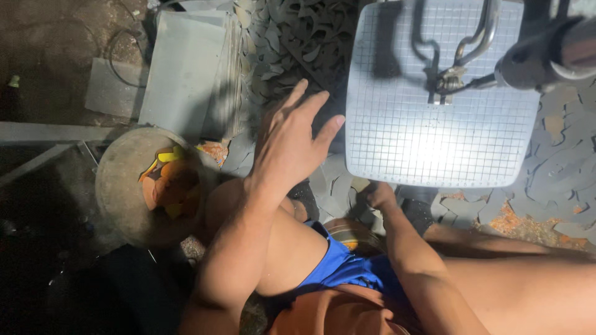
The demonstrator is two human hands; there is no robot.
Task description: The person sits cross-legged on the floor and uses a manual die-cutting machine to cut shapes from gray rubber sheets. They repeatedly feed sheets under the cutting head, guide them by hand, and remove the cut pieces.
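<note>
Mid-frame, left hand [287, 146] raised with fingers spread apart, holding nothing, hovering over dark grey curled offcut scraps [292, 43] heaped toward top centre. Right hand [379, 195] low at centre, just under the near edge of a pale grey gridded rectangular platform [434, 118] (brightly lit); fingers hidden, grip impossible to tell. Round grey bowl with orange and yellow pieces [167, 183] at left. Seemingly between pickups; next, a closing grasp on one scrap.

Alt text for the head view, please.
Seated person's left hand hovers open over grey scrap cuttings; the right hand grips the lower edge of a grey gridded square panel. A round grey basin holding orange pieces sits left.
</note>
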